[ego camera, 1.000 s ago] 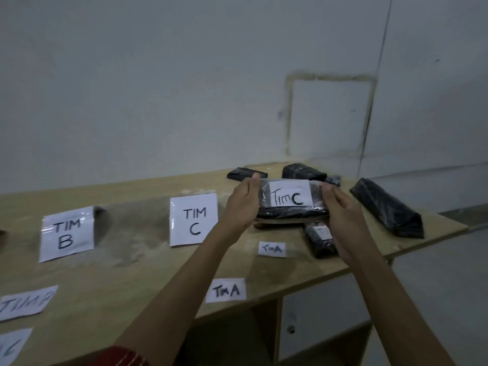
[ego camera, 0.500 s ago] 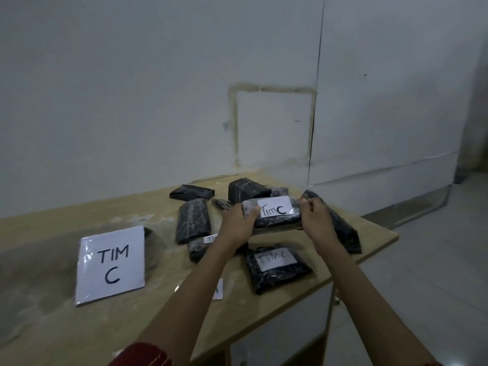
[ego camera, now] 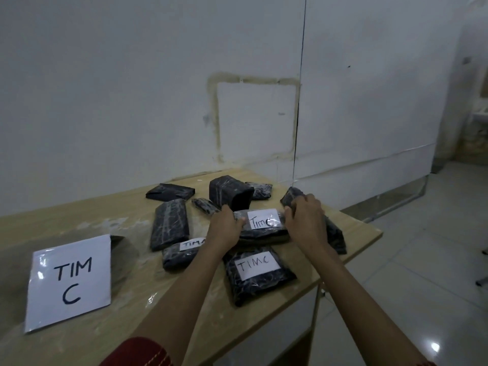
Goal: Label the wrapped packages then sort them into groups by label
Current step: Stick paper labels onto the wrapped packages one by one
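A black wrapped package with a white "TimC" label (ego camera: 262, 225) lies low over the right end of the wooden table (ego camera: 132, 307). My left hand (ego camera: 224, 229) grips its left end and my right hand (ego camera: 303, 223) grips its right end. Just in front lies another black package labelled "TIMC" (ego camera: 257, 273). Left of it a smaller package with a "TIM" label (ego camera: 182, 253) is partly hidden by my left forearm. A standing "TIM C" sign (ego camera: 70, 281) is at the left.
Several unlabelled black packages lie behind: a long flat one (ego camera: 169, 224), a flat one (ego camera: 170, 192), a blocky one (ego camera: 229, 192), a small one (ego camera: 260, 190) and a long one (ego camera: 335, 233) under my right hand. The table's right edge (ego camera: 369, 239) drops to a tiled floor.
The view swung right along the table. Both hands carried the "TimC" package to the right and lowered it among the packages at the table's right end.
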